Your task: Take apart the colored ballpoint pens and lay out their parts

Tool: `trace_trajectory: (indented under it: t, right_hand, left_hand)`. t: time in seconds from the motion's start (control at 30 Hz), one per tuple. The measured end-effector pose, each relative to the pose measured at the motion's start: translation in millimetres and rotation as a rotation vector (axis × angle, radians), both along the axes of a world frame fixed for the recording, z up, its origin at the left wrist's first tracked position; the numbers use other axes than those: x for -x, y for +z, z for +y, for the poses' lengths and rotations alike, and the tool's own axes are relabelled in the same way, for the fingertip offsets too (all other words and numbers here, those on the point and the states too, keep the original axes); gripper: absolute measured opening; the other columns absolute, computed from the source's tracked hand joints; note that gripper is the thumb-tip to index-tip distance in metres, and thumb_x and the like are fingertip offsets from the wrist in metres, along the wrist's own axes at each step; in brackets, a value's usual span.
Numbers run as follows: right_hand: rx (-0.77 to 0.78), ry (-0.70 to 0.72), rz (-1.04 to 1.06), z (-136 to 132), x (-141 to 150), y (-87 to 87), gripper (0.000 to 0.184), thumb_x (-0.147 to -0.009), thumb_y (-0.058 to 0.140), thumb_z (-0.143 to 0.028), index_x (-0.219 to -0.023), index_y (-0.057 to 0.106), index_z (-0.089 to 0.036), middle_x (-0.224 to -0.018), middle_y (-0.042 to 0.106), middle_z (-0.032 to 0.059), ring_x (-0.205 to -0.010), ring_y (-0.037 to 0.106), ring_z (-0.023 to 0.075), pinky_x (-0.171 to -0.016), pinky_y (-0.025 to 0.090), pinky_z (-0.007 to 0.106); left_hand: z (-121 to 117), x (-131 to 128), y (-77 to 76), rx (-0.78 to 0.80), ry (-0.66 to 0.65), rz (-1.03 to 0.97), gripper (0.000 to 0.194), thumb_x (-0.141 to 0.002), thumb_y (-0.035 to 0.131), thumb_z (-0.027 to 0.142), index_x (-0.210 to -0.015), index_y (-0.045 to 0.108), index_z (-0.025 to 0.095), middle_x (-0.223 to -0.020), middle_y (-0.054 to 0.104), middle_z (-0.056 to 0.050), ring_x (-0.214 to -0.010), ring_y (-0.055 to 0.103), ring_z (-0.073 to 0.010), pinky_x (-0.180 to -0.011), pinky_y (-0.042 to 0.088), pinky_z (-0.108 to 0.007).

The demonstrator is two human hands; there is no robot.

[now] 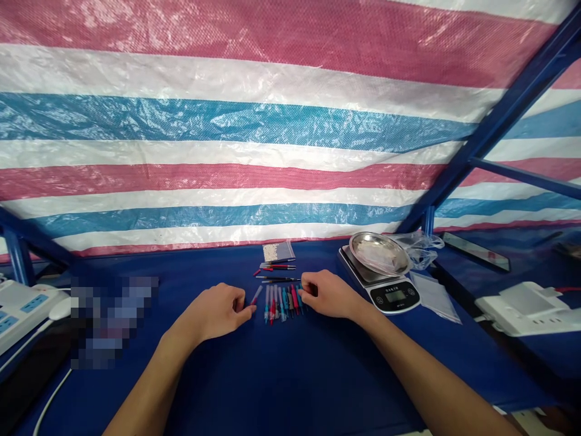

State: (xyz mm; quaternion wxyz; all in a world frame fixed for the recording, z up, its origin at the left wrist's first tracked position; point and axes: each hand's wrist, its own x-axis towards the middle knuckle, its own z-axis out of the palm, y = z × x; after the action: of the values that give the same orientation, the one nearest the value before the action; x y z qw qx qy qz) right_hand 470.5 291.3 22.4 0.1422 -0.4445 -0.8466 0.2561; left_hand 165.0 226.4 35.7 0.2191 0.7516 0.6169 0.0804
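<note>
A row of small pens or pen barrels (pixel 282 303), in clear, blue, red, pink and grey, lies side by side on the blue table (pixel 281 369). At the row's left end, my left hand (pixel 215 312) is closed, thumb and forefinger pinched at the lower end of a slanted clear pinkish pen (pixel 256 295). My right hand (pixel 329 293) curls at the right end, fingertips against the last pens; what they hold, if anything, is hidden. Beyond the row lie thin pen refills (pixel 279 279), dark and red ones, and a small clear bag (pixel 278 251) of pale bits.
On the right stands a digital kitchen scale (pixel 394 295) bearing a steel dish (pixel 403 260) with clear plastic inside. Plastic bags (pixel 436 297), a phone (pixel 476 251) and a white adapter (pixel 526 309) lie farther right. A power strip (pixel 22 306) with cables sits left. Striped sheeting (pixel 227 175) hangs behind.
</note>
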Motion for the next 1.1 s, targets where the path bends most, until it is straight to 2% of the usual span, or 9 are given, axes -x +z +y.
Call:
trace_trajectory:
  t: [0.13, 0.3, 0.4, 0.47, 0.53, 0.63, 0.77, 0.93, 1.1]
  right_hand:
    - [0.004, -0.040, 0.067, 2.8, 1.8, -5.1, 0.027, -0.097, 0.062, -0.032, -0.073, 0.055, -0.023, -0.066, 0.063, -0.0015, -0.060, 0.052, 0.0154, -0.057, 0.029, 0.028]
    - [-0.105, -0.101, 0.150, 5.0, 4.2, -14.9, 0.022, -0.102, 0.060, -0.038, -0.087, 0.063, -0.024, -0.078, 0.069, 0.0014, -0.068, 0.059, 0.0187, -0.063, 0.040, 0.031]
    - [-0.185, -0.021, 0.205, 6.6, 7.5, -18.5, 0.013, -0.104, 0.060, -0.031, -0.102, 0.069, -0.024, -0.097, 0.073, 0.0059, -0.090, 0.066, 0.0227, -0.079, 0.049, 0.034]
    - [-0.216, 0.052, 0.218, 10.1, 13.0, -18.6, 0.013, -0.105, 0.058, -0.026, -0.107, 0.071, -0.023, -0.104, 0.073, 0.0073, -0.102, 0.066, 0.0242, -0.090, 0.050, 0.037]
    - [-0.221, 0.101, 0.206, 16.3, 21.9, -16.4, 0.015, -0.106, 0.057, -0.023, -0.110, 0.072, -0.023, -0.108, 0.073, 0.0074, -0.106, 0.066, 0.0240, -0.094, 0.050, 0.037]
    - [-0.239, 0.143, 0.141, 28.8, 39.6, -10.5, 0.017, -0.104, 0.059, -0.020, -0.113, 0.073, -0.023, -0.114, 0.071, 0.0075, -0.105, 0.066, 0.0226, -0.092, 0.050, 0.034]
    - [-0.273, 0.209, 0.005, 43.9, 62.0, -5.7, 0.015, -0.103, 0.060, -0.018, -0.104, 0.074, -0.020, -0.106, 0.070, 0.0072, -0.096, 0.065, 0.0208, -0.084, 0.048, 0.031]
    - [-0.340, 0.238, -0.124, 51.9, 76.3, -14.5, 0.016, -0.103, 0.059, -0.018, -0.099, 0.074, -0.018, -0.102, 0.070, 0.0088, -0.094, 0.063, 0.0224, -0.078, 0.045, 0.032]
    - [-0.340, 0.214, -0.119, 52.7, 77.0, -24.1, 0.017, -0.103, 0.058, -0.014, -0.098, 0.074, -0.019, -0.102, 0.068, 0.0088, -0.092, 0.061, 0.0217, -0.078, 0.044, 0.031]
  left_hand:
    - [4.0, -2.3, -3.3, -0.063, 0.005, -0.048, 0.043, -0.088, 0.067, 0.065, -0.071, 0.063, 0.025, -0.068, 0.069, -0.003, -0.058, 0.059, -0.0206, -0.052, 0.024, -0.030]
    - [7.9, 0.8, -5.8, -0.043, 0.007, -0.088, 0.024, -0.093, 0.064, 0.046, -0.080, 0.064, 0.025, -0.074, 0.070, -0.002, -0.063, 0.061, -0.0200, -0.054, 0.029, -0.030]
    - [10.1, 9.6, -7.0, -0.019, 0.023, -0.141, 0.019, -0.092, 0.063, 0.040, -0.082, 0.065, 0.025, -0.076, 0.071, -0.002, -0.064, 0.062, -0.0196, -0.055, 0.032, -0.029]
    - [12.4, 15.1, -8.7, -0.037, 0.039, -0.158, 0.017, -0.091, 0.063, 0.039, -0.084, 0.067, 0.024, -0.078, 0.072, -0.003, -0.067, 0.063, -0.0201, -0.057, 0.034, -0.029]
    - [15.1, 18.5, -10.8, -0.060, 0.052, -0.167, 0.018, -0.091, 0.062, 0.040, -0.086, 0.068, 0.023, -0.079, 0.072, -0.003, -0.069, 0.063, -0.0205, -0.058, 0.036, -0.029]
    - [18.5, 20.1, -12.8, -0.081, 0.061, -0.195, 0.018, -0.092, 0.062, 0.039, -0.088, 0.068, 0.023, -0.080, 0.072, -0.004, -0.069, 0.063, -0.0204, -0.059, 0.038, -0.029]
    - [21.5, 21.2, -14.1, -0.111, 0.052, -0.207, 0.018, -0.093, 0.061, 0.038, -0.095, 0.071, 0.023, -0.084, 0.072, -0.004, -0.071, 0.063, -0.0200, -0.063, 0.042, -0.030]
    - [26.0, 23.4, -19.6, -0.187, 0.047, -0.173, 0.017, -0.093, 0.061, 0.032, -0.103, 0.071, 0.024, -0.094, 0.070, -0.003, -0.075, 0.063, -0.0192, -0.068, 0.045, -0.032]
    - [29.0, 23.5, -23.7, -0.236, 0.025, -0.177, 0.019, -0.093, 0.060, 0.028, -0.107, 0.072, 0.023, -0.098, 0.070, -0.005, -0.074, 0.063, -0.0187, -0.070, 0.046, -0.032]
